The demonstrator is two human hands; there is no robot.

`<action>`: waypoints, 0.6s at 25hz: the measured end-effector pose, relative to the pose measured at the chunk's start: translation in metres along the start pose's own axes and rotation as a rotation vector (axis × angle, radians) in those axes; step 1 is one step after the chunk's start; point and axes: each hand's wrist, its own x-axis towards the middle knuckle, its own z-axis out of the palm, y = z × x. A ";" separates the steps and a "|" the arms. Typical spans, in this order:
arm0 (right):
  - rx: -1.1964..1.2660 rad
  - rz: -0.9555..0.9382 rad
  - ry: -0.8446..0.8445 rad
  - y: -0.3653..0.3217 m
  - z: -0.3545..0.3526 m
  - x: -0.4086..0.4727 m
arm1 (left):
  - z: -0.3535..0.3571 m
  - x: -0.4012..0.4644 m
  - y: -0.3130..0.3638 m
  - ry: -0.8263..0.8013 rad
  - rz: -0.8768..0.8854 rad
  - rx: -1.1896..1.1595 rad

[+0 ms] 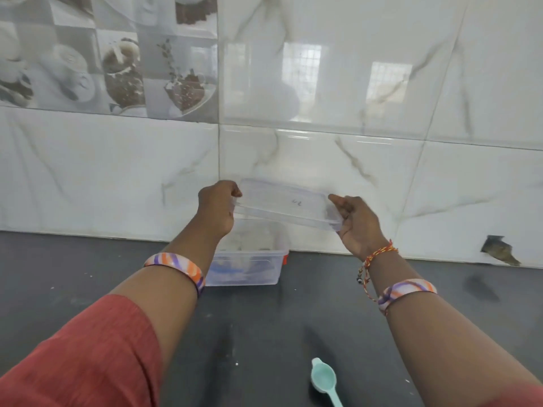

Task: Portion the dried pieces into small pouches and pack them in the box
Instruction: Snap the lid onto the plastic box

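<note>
Dark counter (264, 333) by tiled wall | left hand (216, 205) and right hand (357, 223) each pinch an end of lid (286, 202), held tilted above box (249, 259) | risk: tilted lid seats crooked, catches rim, nudges box against wall.

Left hand (219, 208), right hand (357, 223) raised, gripping

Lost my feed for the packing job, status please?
Left hand and right hand grip the lid by its ends, held above the box. Box open on the counter. Scoop lies near, clear of the box.
</note>
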 end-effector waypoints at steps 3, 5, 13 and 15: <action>-0.254 -0.002 -0.059 0.037 0.029 0.002 | -0.036 0.021 -0.004 0.053 0.066 0.245; -0.485 -0.022 -0.082 0.056 0.039 0.004 | -0.056 0.035 -0.013 0.095 0.125 0.493; -1.133 -0.159 -0.115 0.100 0.045 0.005 | -0.092 0.054 -0.053 0.085 0.154 0.972; -1.232 -0.174 -0.114 0.100 0.048 0.007 | -0.094 0.054 -0.055 0.078 0.192 1.014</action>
